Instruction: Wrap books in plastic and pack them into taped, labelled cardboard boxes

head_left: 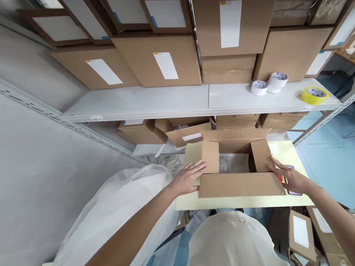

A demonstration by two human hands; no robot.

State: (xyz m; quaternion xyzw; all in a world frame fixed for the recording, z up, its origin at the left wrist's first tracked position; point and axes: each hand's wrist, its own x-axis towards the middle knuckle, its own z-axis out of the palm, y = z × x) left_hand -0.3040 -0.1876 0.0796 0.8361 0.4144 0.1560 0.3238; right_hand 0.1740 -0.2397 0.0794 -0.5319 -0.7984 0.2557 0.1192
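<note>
A cardboard box [239, 185] stands on the pale yellow tabletop [189, 202], its flaps folded outward. Inside lies something in clear plastic [233, 162], too indistinct to name. My left hand [188, 178] holds the box at its left flap, fingers laid over the edge. At the opposite side, my right hand [290, 178] grips the right flap, with the thumb on top and the other fingers partly hidden. Under and beside my right hand are a phone [295, 192] and a small red and yellow item, both partly covered.
A shelf [160, 98] ahead carries several labelled boxes [174, 59], white tape rolls [259, 87] and a yellow tape roll [314, 95]. More boxes [190, 133] sit below it. A big translucent plastic bag [119, 210] bulges at left; cartons [300, 234] stand at lower right.
</note>
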